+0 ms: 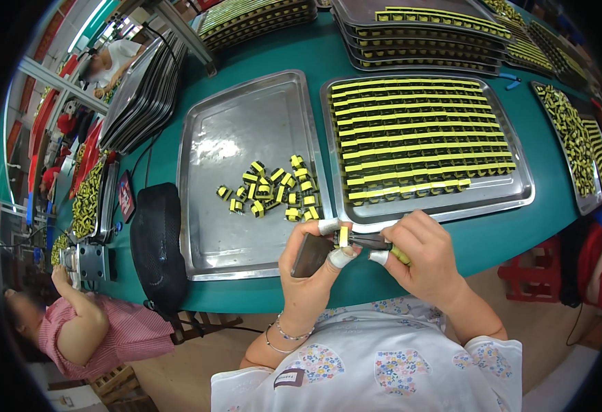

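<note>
Between white-wrapped fingertips, my left hand (302,292) holds a small transformer-like part (344,237) with a yellow band. A dark flat block (311,255) also lies within that hand's grip. My right hand (428,257) is closed around pliers (371,241) with yellow-green handles, and their narrow dark tips reach the part's side. Whether the tips touch it I cannot tell. Just beyond my hands, a metal tray (232,117) on the left bears a loose heap of similar yellow-banded parts (266,192). The metal tray (520,196) on the right carries neat rows of them (417,137).
Stacked loaded trays (424,51) stand at the back of the green table (253,65). A black case (158,247) lies left of the near tray. More parts fill a tray (565,137) at far right. Another person (95,329) sits at the left.
</note>
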Motion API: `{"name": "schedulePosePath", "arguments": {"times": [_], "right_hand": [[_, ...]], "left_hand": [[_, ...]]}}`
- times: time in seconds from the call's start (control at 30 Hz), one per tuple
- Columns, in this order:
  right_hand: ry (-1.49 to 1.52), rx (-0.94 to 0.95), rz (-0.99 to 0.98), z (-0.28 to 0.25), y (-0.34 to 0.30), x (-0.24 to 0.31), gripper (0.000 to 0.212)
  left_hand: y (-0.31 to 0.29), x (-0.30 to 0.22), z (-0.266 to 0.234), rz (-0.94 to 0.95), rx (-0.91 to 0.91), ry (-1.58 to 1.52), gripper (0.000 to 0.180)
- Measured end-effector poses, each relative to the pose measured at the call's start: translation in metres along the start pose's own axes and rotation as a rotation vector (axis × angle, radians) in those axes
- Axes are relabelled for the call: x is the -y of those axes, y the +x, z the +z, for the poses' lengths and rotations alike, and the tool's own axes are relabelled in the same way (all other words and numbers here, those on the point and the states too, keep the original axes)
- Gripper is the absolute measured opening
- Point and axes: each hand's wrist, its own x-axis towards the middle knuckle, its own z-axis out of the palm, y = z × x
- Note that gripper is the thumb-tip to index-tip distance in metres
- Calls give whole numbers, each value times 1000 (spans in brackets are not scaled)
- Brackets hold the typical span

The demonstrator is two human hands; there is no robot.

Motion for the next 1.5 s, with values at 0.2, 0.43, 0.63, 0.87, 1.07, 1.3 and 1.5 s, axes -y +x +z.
{"name": "schedulePosePath", "arguments": {"times": [0.2, 0.43, 0.63, 0.87, 1.07, 1.3, 1.5], "right_hand": [[-113, 43, -8, -4, 0, 4, 26], [205, -16, 166, 1, 2, -1, 23], [738, 43, 285, 8, 8, 8, 26], [1171, 131, 496, 15, 4, 12, 29], [1143, 70, 543, 18, -1, 10, 31], [912, 7, 359, 26, 4, 15, 32], [651, -17, 231, 24, 7, 22, 35]], "left_hand": [[-1, 5, 2, 120, -16, 127, 30], [1, -4, 0, -145, 46, -208, 37], [0, -9, 11, -242, 97, -248, 41], [-1, -8, 7, -242, 106, -173, 38], [7, 4, -10, -76, 39, -515, 48], [11, -2, 9, -25, 62, -613, 76], [9, -6, 17, -18, 101, -434, 89]]}}
